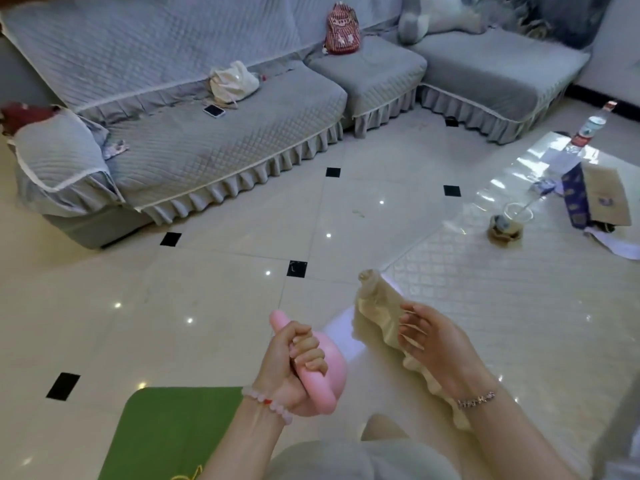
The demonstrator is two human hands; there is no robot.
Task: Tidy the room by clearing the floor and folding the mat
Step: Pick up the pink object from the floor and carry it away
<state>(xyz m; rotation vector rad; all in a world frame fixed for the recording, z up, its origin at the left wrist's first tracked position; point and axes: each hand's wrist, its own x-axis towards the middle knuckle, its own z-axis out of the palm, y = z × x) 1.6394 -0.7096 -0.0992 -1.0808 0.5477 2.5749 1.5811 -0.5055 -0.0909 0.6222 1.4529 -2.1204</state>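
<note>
My left hand (294,368) is closed around the handle of a pink kettlebell (330,363), held above the tiled floor. A green mat (166,434) lies flat on the floor at the bottom left, just under my left forearm. My right hand (440,344) hovers with fingers spread and nothing in it, over the ruffled cream edge of a quilted table cover (377,303). The mat's lower part runs out of frame.
A low table (519,299) on the right carries a plastic cup with a straw (509,223), a water bottle (588,133) and a paper bag (606,195). A grey L-shaped sofa (207,150) holds a phone (214,110), a white bag (233,81) and a red backpack (342,29).
</note>
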